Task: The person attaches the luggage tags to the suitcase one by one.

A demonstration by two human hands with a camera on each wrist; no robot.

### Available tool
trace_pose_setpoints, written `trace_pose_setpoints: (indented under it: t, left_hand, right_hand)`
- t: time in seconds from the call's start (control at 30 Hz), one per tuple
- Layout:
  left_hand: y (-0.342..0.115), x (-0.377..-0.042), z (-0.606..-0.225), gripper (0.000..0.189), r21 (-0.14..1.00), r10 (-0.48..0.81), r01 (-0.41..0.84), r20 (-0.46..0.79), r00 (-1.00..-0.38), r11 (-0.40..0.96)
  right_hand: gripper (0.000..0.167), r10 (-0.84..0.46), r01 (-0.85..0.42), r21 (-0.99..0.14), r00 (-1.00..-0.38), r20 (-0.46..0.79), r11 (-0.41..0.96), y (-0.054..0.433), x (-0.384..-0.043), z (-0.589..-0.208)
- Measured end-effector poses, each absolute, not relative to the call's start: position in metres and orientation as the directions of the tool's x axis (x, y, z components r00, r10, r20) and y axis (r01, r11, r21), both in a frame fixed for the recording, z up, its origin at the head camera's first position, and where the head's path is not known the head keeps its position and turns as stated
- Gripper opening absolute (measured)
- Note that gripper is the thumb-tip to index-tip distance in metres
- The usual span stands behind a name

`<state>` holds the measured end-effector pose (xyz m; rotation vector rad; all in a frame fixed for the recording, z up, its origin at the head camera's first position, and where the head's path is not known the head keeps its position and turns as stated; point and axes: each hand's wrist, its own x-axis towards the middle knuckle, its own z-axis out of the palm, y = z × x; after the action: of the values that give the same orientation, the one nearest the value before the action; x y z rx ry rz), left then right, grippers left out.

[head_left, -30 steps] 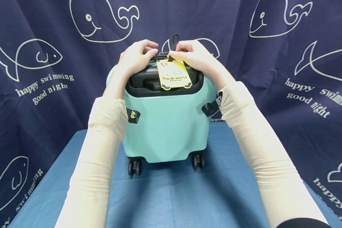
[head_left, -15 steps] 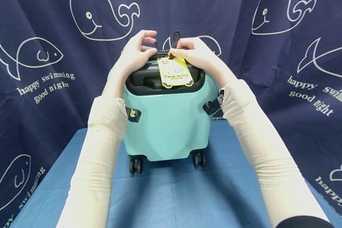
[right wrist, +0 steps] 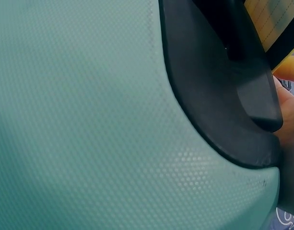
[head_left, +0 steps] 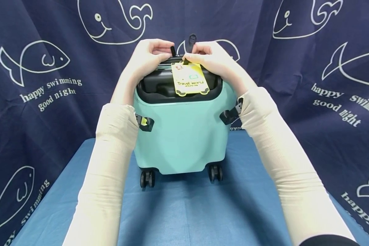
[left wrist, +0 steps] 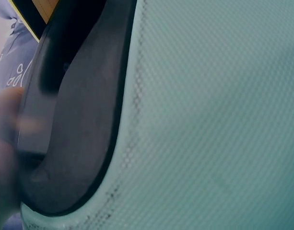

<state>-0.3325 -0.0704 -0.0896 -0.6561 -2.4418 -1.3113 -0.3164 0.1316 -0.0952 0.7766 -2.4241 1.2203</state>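
Observation:
A mint-green suitcase [head_left: 181,136] stands upright on its wheels, with a black recessed carry handle [head_left: 160,82] at the top. A yellow luggage tag [head_left: 190,80] printed "Travel World" hangs over the front of the handle. My right hand [head_left: 213,58] pinches the tag's black strap at the top, and the strap's slotted end [head_left: 192,40] sticks up above the fingers. On the other side my left hand [head_left: 147,56] pinches a narrow black strap tip [head_left: 173,51] between thumb and fingers. In the left wrist view the left fingers [left wrist: 5,148] are blurred at the edge.
A blue cloth [head_left: 178,212] covers the table under the suitcase wheels [head_left: 147,179]. Behind hangs a navy curtain [head_left: 43,112] with white whales, fish and lettering. Black camera mounts [head_left: 146,124] sit at both wrists, in front of the suitcase.
My left hand rises with fingers spread, then lowers and closes on the black strap tip, now seen at its fingertips. My right hand stays at the tag's strap. The suitcase shifts slightly right in view.

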Motion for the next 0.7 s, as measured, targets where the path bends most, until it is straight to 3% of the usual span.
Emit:
trace_pose_setpoints:
  t: [0.27, 0.4, 0.7]
  left_hand:
    - [-0.0691, -0.3331, -0.0899, 0.026, 0.689, 0.245, 0.56, 0.507, -0.826, 0.461]
    - [-0.0674, -0.3332, -0.0895, 0.025, 0.695, 0.205, 0.551, 0.521, -0.829, 0.463]
    - [-0.0673, -0.3336, -0.0898, 0.021, 0.732, 0.118, 0.499, 0.507, -0.854, 0.464]
  right_hand:
    - [0.013, -0.361, -0.666, -0.533, -0.739, 0.569, 0.523, 0.1335, -0.3183, -0.0942]
    - [0.017, -0.376, -0.682, -0.537, -0.727, 0.575, 0.497, 0.135, -0.3189, -0.0952]
    - [0.009, -0.344, -0.672, -0.566, -0.736, 0.584, 0.478, 0.1352, -0.3191, -0.0974]
